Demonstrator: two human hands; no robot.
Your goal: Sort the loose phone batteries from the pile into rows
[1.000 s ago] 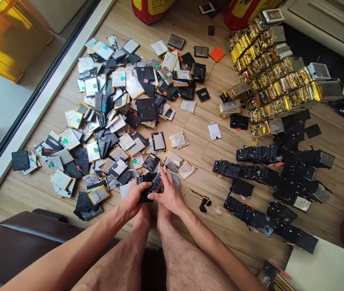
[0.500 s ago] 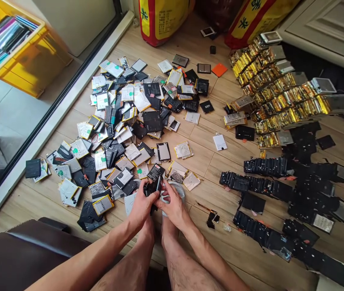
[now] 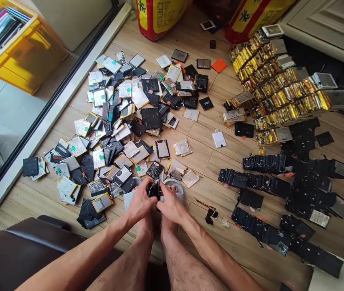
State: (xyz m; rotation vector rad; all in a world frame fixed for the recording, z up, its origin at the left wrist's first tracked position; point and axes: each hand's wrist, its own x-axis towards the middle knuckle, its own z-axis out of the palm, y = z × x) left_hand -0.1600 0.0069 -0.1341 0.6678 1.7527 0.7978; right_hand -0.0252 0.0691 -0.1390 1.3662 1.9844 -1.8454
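My left hand (image 3: 141, 201) is closed around several black phone batteries (image 3: 151, 190), held edge-up between my feet. Against their right side my right hand (image 3: 170, 203) is closed too, its fingers gripping a thin black battery (image 3: 158, 190) in the same bunch. How many pieces each hand has is hidden by the fingers. Just beyond my hands lies a black battery with a red-and-white logo (image 3: 155, 169). A heap of loose white, silver and black batteries (image 3: 129, 109) spreads over the wood floor (image 3: 202, 133) ahead and to the left.
At the right, gold-edged batteries (image 3: 287, 101) stand in long rows, with rows of black batteries (image 3: 263, 182) nearer me. A yellow crate (image 3: 35, 52) sits far left. Yellow-and-red bags (image 3: 161, 18) stand at the back. A brown leather seat (image 3: 23, 254) is at lower left.
My right hand has closed in on the bunch; its fingers, looser before, now press against the black batteries. The view has shifted slightly. The heap and the rows look the same.
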